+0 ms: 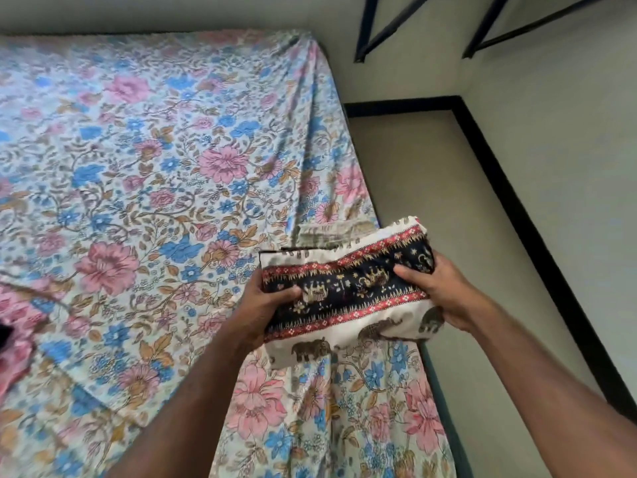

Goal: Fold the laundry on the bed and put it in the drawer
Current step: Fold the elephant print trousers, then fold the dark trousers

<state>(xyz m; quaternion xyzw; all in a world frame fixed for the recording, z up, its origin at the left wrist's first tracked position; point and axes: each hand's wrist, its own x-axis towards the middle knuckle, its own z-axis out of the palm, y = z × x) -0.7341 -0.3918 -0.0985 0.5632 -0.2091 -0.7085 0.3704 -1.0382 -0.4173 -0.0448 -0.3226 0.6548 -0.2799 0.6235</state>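
Observation:
A folded cloth (pixel 348 291), cream with brown elephants and a dark band edged in red, is held in the air over the bed's right edge. My left hand (pixel 265 308) grips its left end, thumb on top of the dark band. My right hand (pixel 437 288) grips its right end, thumb pressed on the band and fingers curled underneath. The bed (pixel 138 167) below is covered with a floral sheet in pink and blue. No drawer is in view.
A dark and pink piece of cloth (pixel 10 343) lies at the bed's left edge, mostly cut off. To the right of the bed runs a strip of beige floor (pixel 448 219) bounded by a black skirting (pixel 524 208) and pale walls. Dark metal brackets (pixel 386 25) hang on the wall above.

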